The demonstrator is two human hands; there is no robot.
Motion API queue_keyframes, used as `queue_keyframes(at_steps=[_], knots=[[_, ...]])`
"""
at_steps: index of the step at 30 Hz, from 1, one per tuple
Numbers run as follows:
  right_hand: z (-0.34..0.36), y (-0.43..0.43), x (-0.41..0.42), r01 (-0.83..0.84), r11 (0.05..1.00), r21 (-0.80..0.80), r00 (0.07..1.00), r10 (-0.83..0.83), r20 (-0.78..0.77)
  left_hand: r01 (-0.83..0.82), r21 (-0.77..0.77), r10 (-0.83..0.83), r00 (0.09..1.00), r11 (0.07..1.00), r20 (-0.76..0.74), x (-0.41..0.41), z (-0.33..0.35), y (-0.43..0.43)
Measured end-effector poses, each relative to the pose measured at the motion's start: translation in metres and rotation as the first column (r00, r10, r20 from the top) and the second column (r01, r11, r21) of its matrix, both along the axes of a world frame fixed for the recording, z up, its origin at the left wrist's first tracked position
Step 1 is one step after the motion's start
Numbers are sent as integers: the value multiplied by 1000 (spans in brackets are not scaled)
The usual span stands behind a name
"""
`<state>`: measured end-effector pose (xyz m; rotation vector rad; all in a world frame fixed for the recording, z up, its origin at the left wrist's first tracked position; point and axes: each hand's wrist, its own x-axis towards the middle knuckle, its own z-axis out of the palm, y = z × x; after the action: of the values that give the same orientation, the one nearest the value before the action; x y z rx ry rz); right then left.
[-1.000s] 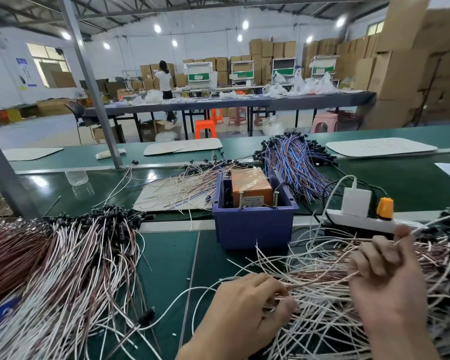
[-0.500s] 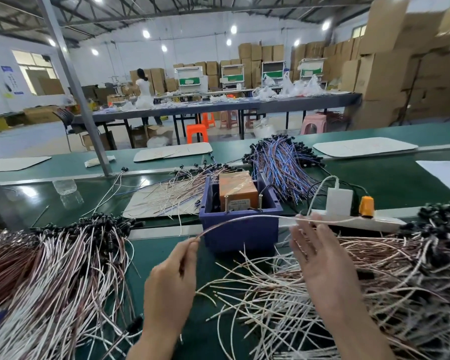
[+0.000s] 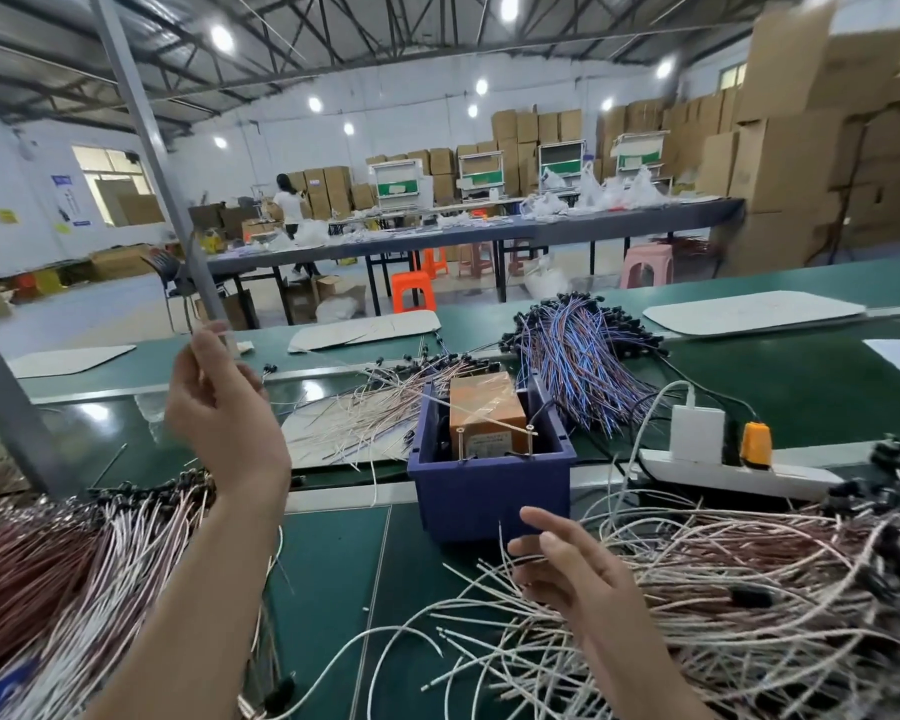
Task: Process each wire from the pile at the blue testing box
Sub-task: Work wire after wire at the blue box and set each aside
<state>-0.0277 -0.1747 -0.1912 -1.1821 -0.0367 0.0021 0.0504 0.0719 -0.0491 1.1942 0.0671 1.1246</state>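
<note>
The blue testing box (image 3: pixel 489 491) stands mid-table with an orange tester (image 3: pixel 487 407) inside and two metal pins at its front. My left hand (image 3: pixel 224 413) is raised left of the box, thumb and fingertip pinched on the end of a thin pale wire (image 3: pixel 333 362) that blurs away toward the box. My right hand (image 3: pixel 567 563) hovers with relaxed fingers over the near edge of the tangled pile of white and brown wires (image 3: pixel 723 589), just in front of the box, holding nothing.
A second heap of white and brown wires (image 3: pixel 74 589) lies at the left. Loose wires on a white sheet (image 3: pixel 365 413) and a blue-purple bundle (image 3: pixel 583 356) sit behind the box. A power strip (image 3: pixel 739 475) is at right, a slanted metal post (image 3: pixel 146 148) at left.
My left hand rose up and to the left with the wire end. My right hand let go of the wire and dropped to the pile in front of the box.
</note>
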Motion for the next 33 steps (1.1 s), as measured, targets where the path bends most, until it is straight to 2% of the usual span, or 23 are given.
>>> queue_keyframes(at_steps=[2,3,4,5,6,7,8,9,10,11,12,13,14,15,17,19,21,24,28,30,33], knots=[[0,-1,2,-3,1000,17,1000,3,-19,-4,178,0,1000,984,22,14,12,4],[-1,-1,3,-2,1000,18,1000,3,-27,33,327,-31,999,945,-13,20,16,7],[-2,-1,5,-3,1000,15,999,3,-32,91,525,-40,993,847,-107,27,20,12],[-4,-1,5,-3,1000,13,999,4,-35,180,722,9,968,668,-250,31,23,16],[-5,-1,6,-1,1000,15,999,1,-34,323,827,86,911,460,-404,33,26,18],[-6,-1,7,3,1000,15,999,-3,-33,482,821,146,828,306,-541,34,29,20],[-6,-2,8,5,1000,12,999,-5,-33,617,740,126,739,269,-662,34,34,22],[-6,-2,9,1,1000,9,999,-1,-35,708,617,-13,660,345,-751,34,41,23],[-7,-2,10,-5,1000,9,999,5,-39,748,464,-231,615,475,-754,34,49,26],[-7,-2,11,-9,1000,11,999,9,-40,741,306,-433,620,598,-655,36,58,29],[-7,-2,12,-8,1000,11,999,9,-40,704,162,-558,663,692,-499,38,67,32],[-8,-2,12,-5,1000,10,999,5,-40,657,43,-603,715,753,-355,40,74,34],[-8,-1,12,-2,1000,9,999,2,-39,605,-51,-597,762,794,-252,43,78,34],[-8,-1,11,-2,1000,12,999,2,-38,541,-112,-552,806,834,-213,47,78,34],[-9,0,10,-2,1000,19,999,2,-39,364,-118,-383,880,924,-281,57,72,29],[-9,0,11,-1,1000,28,999,2,-37,207,-51,-210,892,977,-400,69,63,22],[-10,1,12,3,999,39,999,-1,-37,216,-66,-222,867,974,-445,84,56,15],[-10,0,13,-4,999,45,999,6,-39,378,-296,-472,793,877,-386,108,50,2],[-10,1,14,4,998,58,999,-1,-45,546,-471,-721,549,693,-423,141,33,-22],[-11,0,14,12,998,62,999,-9,-48,540,-484,-724,470,688,-505,149,19,-31],[-12,-3,14,-3,999,45,999,5,-35,585,-393,-669,384,709,-636,150,-7,-33]])
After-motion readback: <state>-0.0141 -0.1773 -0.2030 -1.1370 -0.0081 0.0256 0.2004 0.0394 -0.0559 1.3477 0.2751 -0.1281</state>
